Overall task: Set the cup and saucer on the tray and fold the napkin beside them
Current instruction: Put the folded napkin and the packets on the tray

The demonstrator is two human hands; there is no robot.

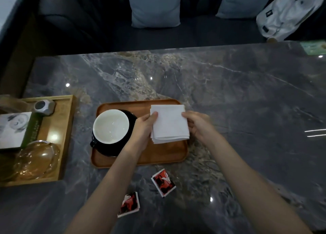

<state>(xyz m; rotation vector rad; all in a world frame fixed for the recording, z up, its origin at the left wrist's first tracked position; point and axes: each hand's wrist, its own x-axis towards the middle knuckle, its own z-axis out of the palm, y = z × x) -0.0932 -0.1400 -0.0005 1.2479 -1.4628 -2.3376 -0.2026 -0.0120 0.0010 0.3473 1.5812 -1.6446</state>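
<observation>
A brown wooden tray (pixel 158 156) lies on the dark marble table. On its left half a black cup with a white inside (pixel 111 126) stands on a black saucer (pixel 107 149). A white napkin (pixel 169 123), folded into a square of several layers, is over the tray's right half. My left hand (pixel 143 128) grips the napkin's left edge, thumb on top. My right hand (pixel 197 124) holds its right edge. Whether the napkin rests on the tray or hangs just above it I cannot tell.
Two red and white sachets (pixel 163 182) (pixel 129 204) lie on the table near me. A lighter wooden tray (pixel 67 128) at the left holds a glass vessel (pixel 37 159), a grey holder (pixel 44 106) and a box. A bench with cushions (pixel 155 6) lies beyond the table's far edge.
</observation>
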